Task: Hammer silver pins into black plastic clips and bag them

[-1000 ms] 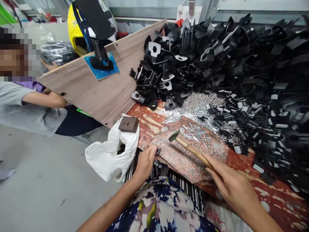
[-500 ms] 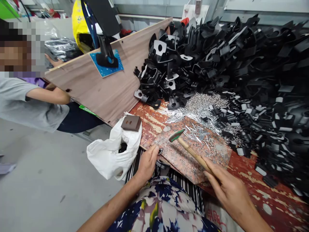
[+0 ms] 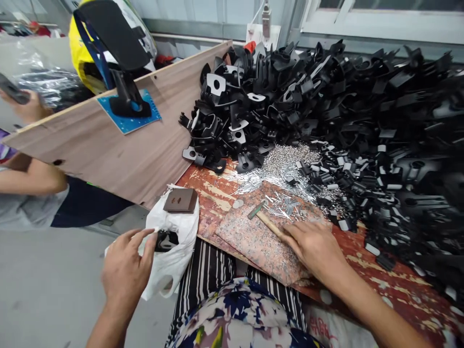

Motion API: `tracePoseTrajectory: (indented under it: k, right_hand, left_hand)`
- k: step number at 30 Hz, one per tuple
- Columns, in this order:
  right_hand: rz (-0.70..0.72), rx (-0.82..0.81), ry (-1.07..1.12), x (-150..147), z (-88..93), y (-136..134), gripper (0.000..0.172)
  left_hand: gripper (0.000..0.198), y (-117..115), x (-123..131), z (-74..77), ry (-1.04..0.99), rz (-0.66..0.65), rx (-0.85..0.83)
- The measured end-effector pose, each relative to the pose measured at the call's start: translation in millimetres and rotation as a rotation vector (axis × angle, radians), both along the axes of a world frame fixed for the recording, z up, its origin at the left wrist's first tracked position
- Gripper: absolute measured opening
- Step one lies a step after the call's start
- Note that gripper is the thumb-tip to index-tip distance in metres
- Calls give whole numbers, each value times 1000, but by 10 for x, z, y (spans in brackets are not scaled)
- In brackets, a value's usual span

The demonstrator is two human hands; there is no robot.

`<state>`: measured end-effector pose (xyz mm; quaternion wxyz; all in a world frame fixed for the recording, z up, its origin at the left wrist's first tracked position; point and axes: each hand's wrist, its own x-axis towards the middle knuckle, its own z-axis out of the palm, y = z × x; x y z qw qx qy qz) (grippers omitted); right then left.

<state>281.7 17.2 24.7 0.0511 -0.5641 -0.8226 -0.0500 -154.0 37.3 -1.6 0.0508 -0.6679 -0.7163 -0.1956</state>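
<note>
Beside the worn red bench (image 3: 203, 188), at the near left, the left hand (image 3: 126, 266) now reaches to the mouth of a white plastic bag (image 3: 188, 229); half a second ago it held a small dark part at the near edge of the speckled stone slab (image 3: 250, 246). Its thumb and fingertips come close together next to a glossy black piece (image 3: 167, 241) in the bag's opening, though I cannot tell whether they pinch it, brush it or have let it go. No part shows at the slab's edge any more, which suggests that hammering is paused there while the left hand deals with the bag. The right hand (image 3: 315, 246) is wrapped round the wooden handle of the hammer (image 3: 268, 223), whose green head has come lower over the slab's middle, just left of the loose metal pins (image 3: 286, 205); whether it touches the stone is unclear. Beyond the pins, a silvery heap of small metal hardware (image 3: 293, 157) lies before the far pile of black plastic brackets (image 3: 308, 92). A brown block (image 3: 181, 200) sits on the bag's far side.
</note>
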Motion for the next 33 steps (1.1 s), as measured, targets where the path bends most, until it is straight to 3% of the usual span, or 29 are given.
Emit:
tracePoseTrajectory:
  k: [4,7,9,12,15,18,20,23,26,28,31,33]
  right_hand:
    - [41,11,104,-180,192,841,23]
    - [-27,151,70,-334,218,1597,45]
    - [-19,147,40,-386,192,2001,57]
    - [39,74,38,-369,121,2284,50]
    - [80,45,74,-269,56,2226,28]
    - [66,39,259,-124,14,2053,14]
    - [-34,-73,690,-46,-6,1919,11]
    - [-245,-283,1326,8,-38,1698,32]
    - [-350,-248,1484,8,-80,1506,43]
    - [-374,-186,1524,-42,-86,1357,39]
    - [-316,-164,1520,-277,-10,983,26]
    - [-169,-232,1450,-502,82,647,12]
  left_hand:
    - [37,-38,131,-168,-46,-121,135]
    - [29,-66,339,-195,-122,-283,173]
    - [26,-64,407,-207,-148,-351,154]
    - [32,-33,294,-255,-105,-240,93]
    - [51,-66,37,-308,-67,-62,-86]
    - [54,-237,-40,-330,-226,-101,-534]
    - [44,-380,81,-327,-417,-250,-810]
    - [41,-527,330,-273,-407,-364,-937]
    - [40,-481,445,-135,-154,-248,-823]
    - [42,-343,514,-19,-115,-217,-551]
    - [46,-112,808,110,-259,-376,-168]
    - [54,-5,1125,109,-377,-551,-86]
